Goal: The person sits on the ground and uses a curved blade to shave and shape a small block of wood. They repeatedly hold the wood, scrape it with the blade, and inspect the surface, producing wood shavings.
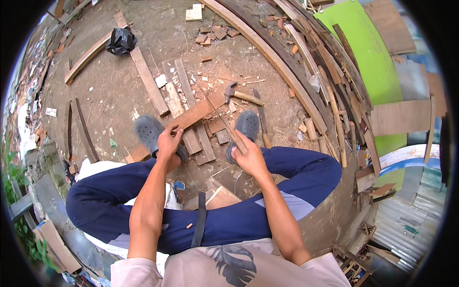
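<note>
My left hand [168, 143] grips the near left end of a reddish-brown wooden board [196, 114], its fingers bent over the edge. The board lies slantwise across other planks between my feet. In my right hand [249, 157] is the wooden handle of a handsaw [224, 120]. Its blade shows almost edge-on as a thin dark line, crossing the board near its right part. Whether the teeth are in the wood I cannot tell. Just beyond the board's right end lies a claw hammer [245, 97] with a wooden handle. A dark, narrow tool with a wooden handle [266, 139] rests beside my right shoe.
Loose planks [148, 79] and a black plastic bag [121, 41] lie ahead to the left. Long timbers [272, 57] curve along the right, near a green panel [368, 57]. Broken brick pieces [217, 33] sit at the far side. My grey clogs [147, 133] flank the work.
</note>
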The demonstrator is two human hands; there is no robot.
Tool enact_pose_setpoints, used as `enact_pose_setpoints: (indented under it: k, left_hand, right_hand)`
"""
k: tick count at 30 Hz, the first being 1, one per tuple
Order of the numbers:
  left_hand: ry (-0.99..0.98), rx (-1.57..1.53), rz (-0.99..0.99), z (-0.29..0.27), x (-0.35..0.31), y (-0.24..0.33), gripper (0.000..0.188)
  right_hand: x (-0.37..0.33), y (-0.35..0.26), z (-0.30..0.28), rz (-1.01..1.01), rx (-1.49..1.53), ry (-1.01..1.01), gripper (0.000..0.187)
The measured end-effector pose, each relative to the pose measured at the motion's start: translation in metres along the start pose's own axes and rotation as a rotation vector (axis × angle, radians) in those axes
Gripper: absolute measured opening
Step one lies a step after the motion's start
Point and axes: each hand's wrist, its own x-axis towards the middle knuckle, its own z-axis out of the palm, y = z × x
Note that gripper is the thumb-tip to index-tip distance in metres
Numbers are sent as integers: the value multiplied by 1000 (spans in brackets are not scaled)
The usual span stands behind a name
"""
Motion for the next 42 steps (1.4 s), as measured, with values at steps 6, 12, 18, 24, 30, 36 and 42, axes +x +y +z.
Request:
enact_pose_setpoints:
  k: [6, 12, 18, 24, 30, 36, 42]
  left_hand:
    - [-25, 136, -41, -8, 0, 2, 49]
    - [-52, 140, -9, 4, 3, 6, 53]
    - [-33, 170, -64, -10, -3, 13, 55]
    - [-43, 170, -27, -2, 1, 8, 53]
    - [-78, 128, -41, -6, 3, 5, 48]
    - [-74, 91, -55, -16, -4, 10, 42]
    - [-106, 7, 3, -8, -3, 8, 38]
  right_hand:
    - [-71, -39, -46, -77, -26, -19, 54]
    - [14, 5, 2, -120, -33, 23, 55]
    - [-56, -41, -40, -89, -17, -37, 57]
    - [-7, -26, -10, -92, -141, -3, 54]
    - [-5, -19, -11, -94, -127, -26, 57]
    - [-48, -54, -41, -39, -78, -53, 53]
    - [36, -10, 9, -59, -58, -74, 55]
